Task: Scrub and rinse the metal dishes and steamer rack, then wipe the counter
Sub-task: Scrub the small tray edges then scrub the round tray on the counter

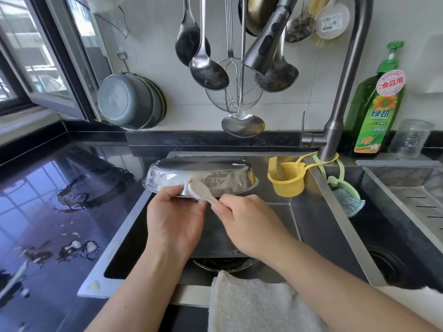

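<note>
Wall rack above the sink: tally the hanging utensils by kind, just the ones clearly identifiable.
Ladles and big spoons: 4, namely dark ladle, steel spoon, low ladle, ladle behind the faucet head
Wire skimmers: 1
Total: 5

The items at top right, behind the faucet, are too hidden to classify.

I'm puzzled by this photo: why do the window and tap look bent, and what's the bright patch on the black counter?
Head view: the wide-angle lens bows the window frame and tap near the edges; the patch on the wet counter is the window's daylight reflected; the left hand, right hand and soapy metal dish look sharp, while the counter's lower left corner is smeared.
</note>
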Available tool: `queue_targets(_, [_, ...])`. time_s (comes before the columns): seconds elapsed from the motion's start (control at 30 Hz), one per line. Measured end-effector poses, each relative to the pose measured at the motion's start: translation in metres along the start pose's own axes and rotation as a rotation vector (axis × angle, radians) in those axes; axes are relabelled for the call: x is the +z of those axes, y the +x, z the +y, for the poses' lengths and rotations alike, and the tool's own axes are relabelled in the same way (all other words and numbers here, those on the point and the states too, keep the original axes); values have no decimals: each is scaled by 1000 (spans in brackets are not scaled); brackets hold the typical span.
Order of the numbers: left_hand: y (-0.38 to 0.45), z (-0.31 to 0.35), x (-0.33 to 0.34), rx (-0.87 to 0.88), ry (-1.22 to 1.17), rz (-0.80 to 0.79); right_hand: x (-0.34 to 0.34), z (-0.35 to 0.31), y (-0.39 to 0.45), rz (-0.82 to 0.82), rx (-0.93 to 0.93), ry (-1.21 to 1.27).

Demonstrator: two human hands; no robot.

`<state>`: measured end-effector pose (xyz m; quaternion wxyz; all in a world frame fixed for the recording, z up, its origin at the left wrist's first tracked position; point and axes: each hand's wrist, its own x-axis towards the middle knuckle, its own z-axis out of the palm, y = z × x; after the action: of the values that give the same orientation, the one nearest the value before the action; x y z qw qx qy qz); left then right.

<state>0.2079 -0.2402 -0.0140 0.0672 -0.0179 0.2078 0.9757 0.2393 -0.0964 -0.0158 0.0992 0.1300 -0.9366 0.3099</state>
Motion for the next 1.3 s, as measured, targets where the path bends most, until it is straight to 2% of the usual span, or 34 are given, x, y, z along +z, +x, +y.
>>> queue_targets(0.13, [0,1,6,42,-94,34,-10,9,-4,103,105,-17])
queue_targets(0.23, [-1,2,7,77,-129,38,-23,21,-1,169,255,-56])
queue_targets(0.33, [-2,6,8,108,-147,22,-37,33,6,176,372,-48])
queue_targets(0.43, [-2,5,7,108,-135,23,-36,21,-2,135,297,-20])
queue_targets(0.5, [-1,4,4,98,-123,20,-26,0,-13,45,180,-14])
queue_targets(0.57, [0,3,2,88,-129,29,-19,-10,-16,-11,138,-39])
queue_targets(0.7, [1,3,2,115,-162,31,-34,21,-1,94,330,-48])
queue_targets(0.8, [-1,6,3,124,-174,12,-44,47,7,104,463,-31])
queue_targets(0.87, [0,6,3,112,-173,-1,-42,41,4,115,418,-20])
queue_targets(0.97, [1,5,2,90,-173,-25,-31,3,-12,68,202,-11])
queue_targets(1.03, [2,5,1,74,-164,-32,-21,-14,-19,22,120,-58])
queue_targets(1.2, [3,18,3,150,-203,-61,-40,15,-6,134,275,-110])
queue_targets(1.3, [4,26,1,187,-244,-67,-36,20,-4,163,209,19])
